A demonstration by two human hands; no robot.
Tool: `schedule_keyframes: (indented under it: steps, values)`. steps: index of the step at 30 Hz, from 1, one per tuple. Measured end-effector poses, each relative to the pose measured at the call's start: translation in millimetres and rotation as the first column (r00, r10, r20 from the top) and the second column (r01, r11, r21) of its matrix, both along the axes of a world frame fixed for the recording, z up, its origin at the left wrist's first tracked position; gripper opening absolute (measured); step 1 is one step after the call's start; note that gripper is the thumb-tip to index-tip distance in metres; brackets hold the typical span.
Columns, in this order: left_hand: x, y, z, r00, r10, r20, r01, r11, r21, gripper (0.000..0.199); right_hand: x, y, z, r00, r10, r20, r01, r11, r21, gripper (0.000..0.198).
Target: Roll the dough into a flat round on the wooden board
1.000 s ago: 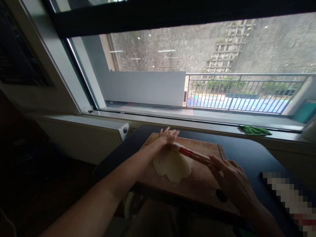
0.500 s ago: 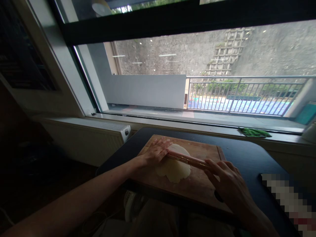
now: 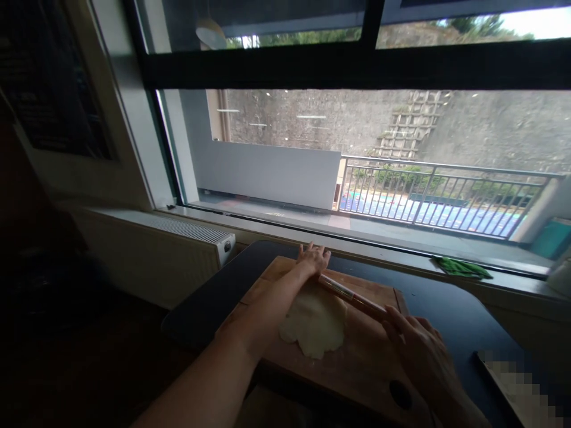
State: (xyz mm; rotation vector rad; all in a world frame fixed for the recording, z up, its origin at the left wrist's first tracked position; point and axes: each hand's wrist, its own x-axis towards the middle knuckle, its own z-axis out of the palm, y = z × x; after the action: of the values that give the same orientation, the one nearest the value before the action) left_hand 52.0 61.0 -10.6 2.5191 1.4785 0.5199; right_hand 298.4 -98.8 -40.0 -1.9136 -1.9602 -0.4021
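A pale flat sheet of dough (image 3: 314, 324) lies on a wooden cutting board (image 3: 357, 362) on a dark table (image 3: 446, 309). A thin wooden rolling pin (image 3: 352, 295) with a red band rests across the dough's far edge. My left hand (image 3: 313, 260) presses flat on the pin's left end, fingers spread. Over the pin's right end lies my right hand (image 3: 414, 348), palm down. The parts of the pin under both hands are hidden.
A window sill (image 3: 401, 249) runs behind the table with a green cloth (image 3: 461, 268) on it. A white radiator (image 3: 187, 235) stands to the left. A blurred-out object (image 3: 521, 392) lies on the table at the right. The board has a round hole (image 3: 400, 394) near its front corner.
The pin has rolled away from me to the dough's far edge after coming back toward me half a second ago. Both hands moved with it. The camera tilted upward.
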Motion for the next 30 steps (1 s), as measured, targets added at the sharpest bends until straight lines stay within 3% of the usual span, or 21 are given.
schedule_keyframes:
  steps: [5, 13, 17, 21, 24, 27, 30]
  values:
    - [-8.9, 5.7, 1.8, 0.994, -0.043, -0.098, 0.041, 0.999, -0.025, 0.044, -8.1, -12.1, 5.4, 0.998, 0.053, 0.038, -0.054, 0.998, 0.021, 0.035]
    - [-52.1, -3.9, -2.7, 0.955, -0.225, -0.193, 0.208, 0.972, -0.107, 0.055, -20.3, -23.5, 12.1, 0.987, 0.158, 0.025, -0.159, 0.984, 0.080, 0.033]
    - [-16.5, 24.6, -1.0, 0.965, -0.137, -0.223, 0.120, 0.989, -0.090, 0.055, -13.8, -11.2, 9.9, 0.988, 0.149, 0.035, -0.152, 0.985, 0.083, 0.030]
    - [37.5, 65.6, 2.6, 0.979, -0.046, -0.200, 0.026, 0.994, -0.104, 0.055, -8.8, -5.6, 9.1, 0.998, 0.061, 0.031, -0.063, 0.997, 0.046, 0.027]
    - [60.2, 82.3, 1.5, 0.986, -0.012, -0.166, 0.001, 0.998, -0.063, 0.056, -7.3, -8.9, 8.2, 0.999, 0.027, 0.030, -0.028, 0.999, 0.027, 0.026]
    - [57.3, 82.2, -3.5, 0.988, -0.025, -0.154, 0.018, 0.999, -0.041, 0.052, -8.2, -15.2, 6.9, 0.998, 0.047, 0.049, -0.049, 0.997, 0.052, 0.030]
    - [30.9, 69.8, -9.3, 0.984, -0.053, -0.173, 0.043, 0.997, -0.063, 0.048, -17.2, -24.1, 8.1, 0.994, 0.093, 0.060, -0.098, 0.991, 0.088, 0.034]
